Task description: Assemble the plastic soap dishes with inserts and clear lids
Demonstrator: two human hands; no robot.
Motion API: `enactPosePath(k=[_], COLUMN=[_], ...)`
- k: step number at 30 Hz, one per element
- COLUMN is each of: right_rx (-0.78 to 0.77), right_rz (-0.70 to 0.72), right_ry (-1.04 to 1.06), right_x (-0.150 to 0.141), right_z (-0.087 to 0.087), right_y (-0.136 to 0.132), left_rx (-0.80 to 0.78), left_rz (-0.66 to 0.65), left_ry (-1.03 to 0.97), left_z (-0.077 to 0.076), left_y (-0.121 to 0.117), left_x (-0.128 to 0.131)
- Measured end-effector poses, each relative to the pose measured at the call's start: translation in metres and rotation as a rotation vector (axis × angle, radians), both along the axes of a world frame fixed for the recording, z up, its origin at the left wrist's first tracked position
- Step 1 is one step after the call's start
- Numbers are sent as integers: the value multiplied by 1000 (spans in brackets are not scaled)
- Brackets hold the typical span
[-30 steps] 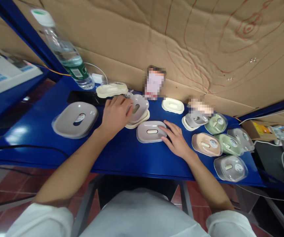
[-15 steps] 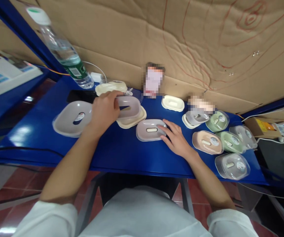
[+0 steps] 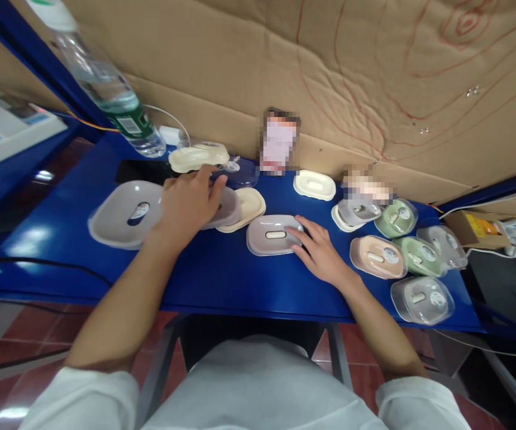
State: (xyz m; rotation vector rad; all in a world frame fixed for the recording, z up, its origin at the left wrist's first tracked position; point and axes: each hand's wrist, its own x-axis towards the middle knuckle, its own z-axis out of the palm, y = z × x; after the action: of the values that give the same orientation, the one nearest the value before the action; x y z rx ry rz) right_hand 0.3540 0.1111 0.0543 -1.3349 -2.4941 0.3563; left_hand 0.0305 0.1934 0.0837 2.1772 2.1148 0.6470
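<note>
My left hand (image 3: 190,200) is over a mauve oval dish (image 3: 227,209), its thumb and forefinger apart; the hand hides part of that dish. Under the dish's right side shows a cream oval tray (image 3: 249,206). My right hand (image 3: 318,245) rests with spread fingers on the right end of a shallow mauve soap dish (image 3: 262,242), which has a pale oblong piece in its middle. Just beyond my left fingertips lies a clear cover (image 3: 240,174), and beside it a cream piece (image 3: 199,156). A large mauve tray with a sticker (image 3: 114,215) stands left of my left hand.
Boxed soap dishes in peach (image 3: 377,257), green (image 3: 419,257) and grey (image 3: 421,300) stand at the right. A cream tray (image 3: 314,185) lies at the back, near a propped phone (image 3: 279,143). A water bottle (image 3: 123,113) stands at the back left.
The mauve dish at my left hand has moved left and down, baring more of the cream tray. My left thumb has come away from its earlier grip. My right hand stays on the soap dish.
</note>
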Motion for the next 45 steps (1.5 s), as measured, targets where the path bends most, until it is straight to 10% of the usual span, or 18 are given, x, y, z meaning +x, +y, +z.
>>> enactPosePath(k=[11,26,45], right_rx=[10,4,67], right_rz=[-2,13,-30], right_ry=[-8,-15,0], right_x=[0,1,0], right_z=[-2,-4,-2], right_y=[-1,0,1], left_rx=[-252,-74,-36], left_rz=[-61,-164,-456], left_ry=[-223,-710,-1110], left_z=[-11,-28,5], left_y=[14,32,-4], left_x=[-5,-5,15])
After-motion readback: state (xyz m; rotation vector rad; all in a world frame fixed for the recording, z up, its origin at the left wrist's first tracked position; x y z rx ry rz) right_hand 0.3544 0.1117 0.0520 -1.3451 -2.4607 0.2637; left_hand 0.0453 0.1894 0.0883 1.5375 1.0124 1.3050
